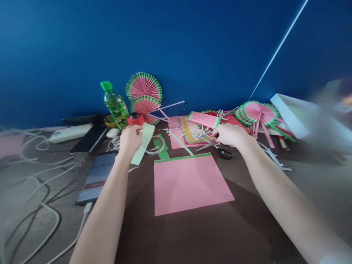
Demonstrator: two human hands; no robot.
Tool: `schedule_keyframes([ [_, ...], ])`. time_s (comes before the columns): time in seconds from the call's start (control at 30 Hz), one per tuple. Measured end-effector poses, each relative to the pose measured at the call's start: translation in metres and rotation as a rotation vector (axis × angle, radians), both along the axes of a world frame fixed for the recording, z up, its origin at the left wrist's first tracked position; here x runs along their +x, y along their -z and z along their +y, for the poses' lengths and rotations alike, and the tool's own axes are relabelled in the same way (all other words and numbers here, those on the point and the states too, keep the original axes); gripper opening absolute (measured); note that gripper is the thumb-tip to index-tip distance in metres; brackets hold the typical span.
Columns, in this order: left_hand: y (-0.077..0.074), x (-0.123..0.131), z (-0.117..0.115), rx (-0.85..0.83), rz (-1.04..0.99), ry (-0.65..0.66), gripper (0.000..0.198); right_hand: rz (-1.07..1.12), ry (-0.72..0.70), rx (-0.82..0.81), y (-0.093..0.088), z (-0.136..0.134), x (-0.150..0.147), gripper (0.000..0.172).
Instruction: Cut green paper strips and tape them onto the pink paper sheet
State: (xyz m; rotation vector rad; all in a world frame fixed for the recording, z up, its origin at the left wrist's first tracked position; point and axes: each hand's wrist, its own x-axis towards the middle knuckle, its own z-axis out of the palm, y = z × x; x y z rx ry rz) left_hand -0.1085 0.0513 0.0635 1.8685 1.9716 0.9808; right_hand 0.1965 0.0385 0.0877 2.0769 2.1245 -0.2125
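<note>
Pinched in my left hand (131, 140) is a light green paper strip (144, 142), hanging over the back left of the table. My right hand (230, 134) is at the back right, its fingers closed at the handle end of a pair of scissors (207, 145); the handles are mostly hidden. Between my arms lies a flat pink sheet (189, 185) with a green strip (182, 158) along its far edge. Just behind my right fingers is a pleated pink and green paper piece (204, 118). A red tape roll (136, 118) stands behind my left hand.
Round pink-green paper fans (144, 89) lean on the blue wall, and more fans (257, 113) lie at right. A green-capped bottle (115, 103), a tablet (98, 177), a white power bank (70, 133) and tangled cables (56, 213) occupy the left. A black coiled cable (224, 153) lies below my right hand.
</note>
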Motion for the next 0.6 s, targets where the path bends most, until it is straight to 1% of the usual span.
schedule_keyframes([
  [0.07,0.000,0.003,0.000,0.027,0.022,0.065,0.021,-0.006,-0.011,0.062,0.002,-0.002,-0.006,0.033],
  [0.2,0.003,0.010,0.001,0.033,-0.070,0.286,0.012,0.045,-0.001,-0.008,0.010,0.001,-0.001,0.034],
  [0.27,0.004,0.012,0.002,0.003,-0.061,0.350,0.011,0.055,-0.017,0.034,0.014,0.004,0.005,0.032],
  [0.37,0.004,0.014,0.002,-0.041,0.033,0.379,0.015,0.060,-0.063,0.238,0.017,0.009,0.006,0.026],
  [0.43,0.002,0.014,0.002,-0.049,0.092,0.380,0.019,0.146,-0.121,0.347,0.022,0.014,-0.004,0.022],
  [0.47,0.002,0.014,0.002,-0.048,0.116,0.380,0.021,0.228,-0.176,0.349,0.025,0.017,-0.011,0.020],
  [0.5,0.001,0.013,0.001,-0.047,0.136,0.379,0.021,0.316,-0.251,0.315,0.030,0.020,-0.020,0.018],
  [0.53,0.000,0.013,0.001,-0.046,0.151,0.377,0.022,0.377,-0.295,0.295,0.035,0.022,-0.030,0.015],
  [0.6,0.000,0.013,0.001,-0.048,0.169,0.369,0.022,0.429,-0.331,0.278,0.047,0.026,-0.049,0.012],
])
